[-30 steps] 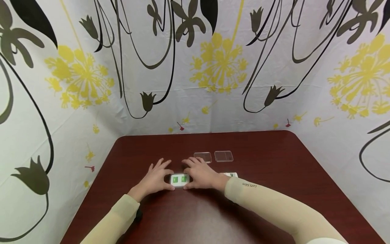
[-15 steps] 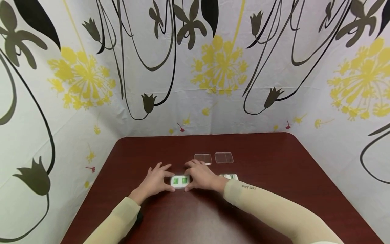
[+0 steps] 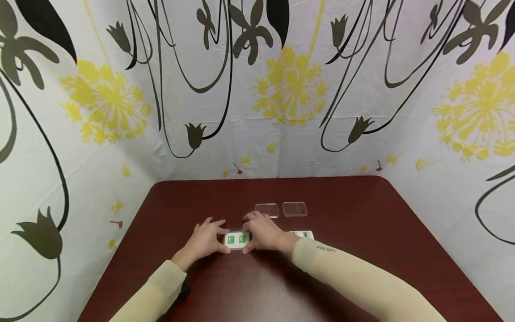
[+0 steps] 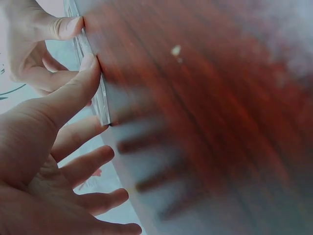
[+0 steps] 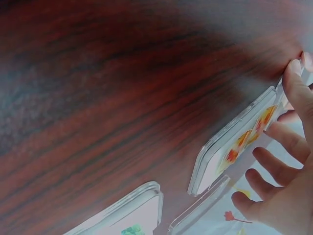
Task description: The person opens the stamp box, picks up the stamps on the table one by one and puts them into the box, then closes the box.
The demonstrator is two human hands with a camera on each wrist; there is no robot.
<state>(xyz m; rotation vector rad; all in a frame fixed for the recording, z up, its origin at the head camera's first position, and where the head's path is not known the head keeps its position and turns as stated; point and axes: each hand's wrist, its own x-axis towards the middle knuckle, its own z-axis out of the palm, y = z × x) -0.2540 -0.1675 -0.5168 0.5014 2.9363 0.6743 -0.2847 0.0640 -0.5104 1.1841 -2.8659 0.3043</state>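
A flat clear plastic case (image 3: 236, 240) with a white insert and two green squares lies at the table's middle; its edge (image 4: 101, 100) shows in the left wrist view. My left hand (image 3: 204, 239) pinches its left end between thumb and forefinger, the other fingers spread. At the right end my right hand (image 3: 263, 231) grips it by thumb and fingers. The right wrist view shows that hand (image 5: 286, 196) beside another case (image 5: 230, 152) with orange-and-yellow pictures. This second case is hidden behind the hand in the head view.
Two clear plastic lids, one left (image 3: 267, 210) and one right (image 3: 295, 209), lie behind the right hand. A white-and-green case (image 3: 302, 234) is partly covered by the right forearm. The dark red table (image 3: 342, 201) meets a patterned cloth (image 3: 249, 147) at the back.
Both hands stay at the ends of the case with almost no movement. The head view has shifted slightly.
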